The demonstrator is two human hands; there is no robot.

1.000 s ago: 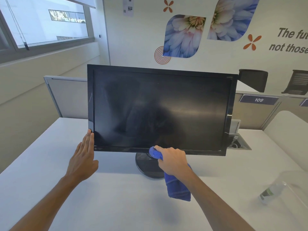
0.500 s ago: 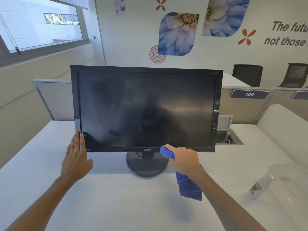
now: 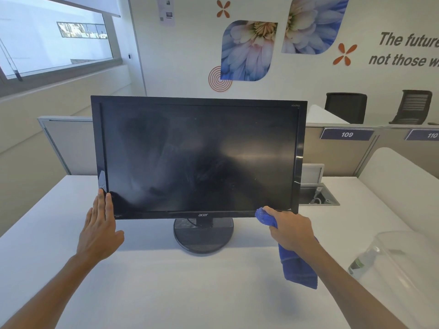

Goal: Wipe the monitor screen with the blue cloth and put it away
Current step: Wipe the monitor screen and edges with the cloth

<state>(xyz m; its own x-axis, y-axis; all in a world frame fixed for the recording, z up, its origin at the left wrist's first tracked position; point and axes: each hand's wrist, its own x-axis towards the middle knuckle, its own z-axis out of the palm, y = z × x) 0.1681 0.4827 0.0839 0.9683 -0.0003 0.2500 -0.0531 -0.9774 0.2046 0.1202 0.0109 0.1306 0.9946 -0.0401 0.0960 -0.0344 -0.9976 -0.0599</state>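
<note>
Right hand [image 3: 291,230] grip bunched round the blue cloth [image 3: 297,264], wad pressed on the monitor screen [image 3: 199,157] at its 5 o'clock corner; tail hangs over the tabletop [image 3: 166,281]. Unwiped glass lies toward 10 o'clock, long axis horizontal. Left hand [image 3: 99,230], fingers straight, steadies the 7 o'clock corner.
</note>
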